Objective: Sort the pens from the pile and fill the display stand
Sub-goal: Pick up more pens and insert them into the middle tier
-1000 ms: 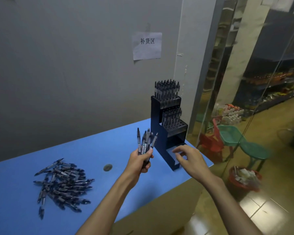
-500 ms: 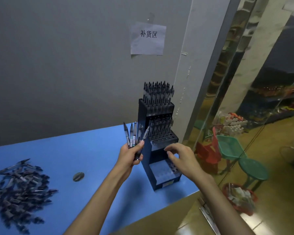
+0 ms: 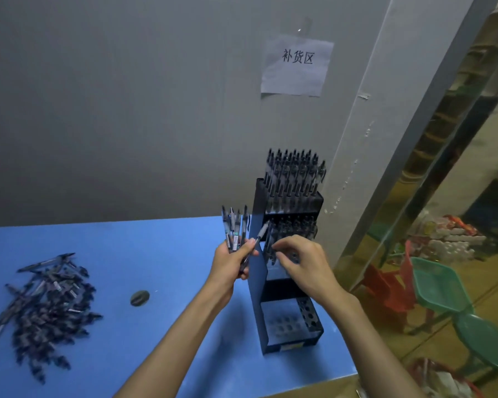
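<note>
Head view, looking down on a blue rectangular tabletop [image 3: 156,254] set against a grey wall. Right of centre stands a dark tiered display stand [image 3: 258,282] with three stepped levels: top tier packed with upright dark pens [image 3: 295,173], middle tier partly filled, lowest tier [image 3: 288,320] showing bare holes. Left hand [image 3: 232,264], just left of the stand, is clenched round a bundle of dark pens with clear barrels [image 3: 235,228], tips fanned upward; one pen of the bundle leans right, towards the middle tier. Right hand [image 3: 306,264] hovers in front of the middle tier, fingers curled with thumb and forefinger drawn close together at the row of pens there; whether they pinch a pen, cannot tell, since the fingertips blur into the dark pens behind. Loose pile of dark pens [image 3: 45,305] lies at lower left of the frame, well apart from the stand, blurred. Small dark oval object [image 3: 140,297] sits on the table between pile and left forearm. White paper sign with black characters [image 3: 296,66] is fixed to the wall at upper centre. Green plastic stools [image 3: 440,282] stand at lower right of the frame, beyond the table edge.
</note>
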`<state>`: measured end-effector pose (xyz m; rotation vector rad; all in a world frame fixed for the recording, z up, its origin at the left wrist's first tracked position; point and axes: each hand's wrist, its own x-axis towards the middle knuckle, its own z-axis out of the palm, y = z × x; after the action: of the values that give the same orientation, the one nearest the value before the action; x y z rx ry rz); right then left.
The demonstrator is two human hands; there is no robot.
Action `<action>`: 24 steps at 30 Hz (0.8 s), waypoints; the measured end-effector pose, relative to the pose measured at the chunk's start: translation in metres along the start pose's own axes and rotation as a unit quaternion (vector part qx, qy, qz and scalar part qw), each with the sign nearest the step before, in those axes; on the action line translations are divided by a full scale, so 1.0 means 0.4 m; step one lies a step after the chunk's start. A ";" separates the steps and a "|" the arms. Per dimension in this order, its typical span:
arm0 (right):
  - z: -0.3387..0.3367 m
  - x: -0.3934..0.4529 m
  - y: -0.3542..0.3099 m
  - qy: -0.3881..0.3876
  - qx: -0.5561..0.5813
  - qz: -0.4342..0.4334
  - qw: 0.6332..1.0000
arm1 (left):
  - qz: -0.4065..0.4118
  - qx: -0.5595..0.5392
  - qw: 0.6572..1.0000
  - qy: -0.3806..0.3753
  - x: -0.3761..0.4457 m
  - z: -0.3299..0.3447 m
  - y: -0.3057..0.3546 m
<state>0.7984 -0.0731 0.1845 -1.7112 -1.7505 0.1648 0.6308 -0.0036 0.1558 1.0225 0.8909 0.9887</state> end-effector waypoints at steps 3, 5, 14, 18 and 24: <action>0.001 0.026 0.001 0.003 0.017 -0.037 0.999 | 0.014 -0.002 1.000 0.008 -0.004 0.014 0.004; -0.002 0.038 0.000 0.003 0.043 -0.059 0.997 | 0.025 0.002 1.000 0.009 -0.011 0.022 0.006; -0.031 0.071 0.017 -0.027 0.062 -0.144 0.987 | 0.049 0.033 0.998 0.033 -0.047 0.051 0.023; -0.049 0.080 0.046 -0.036 0.055 -0.159 0.985 | 0.019 0.059 0.997 0.041 -0.049 0.080 0.019; -0.071 0.091 0.118 -0.014 0.089 -0.123 0.988 | 0.024 0.073 0.988 0.132 -0.033 0.062 -0.010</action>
<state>0.8565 -0.0435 0.1947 -1.3619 -1.8900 0.2294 0.6506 -0.0232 0.1605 1.0547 1.1749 1.1301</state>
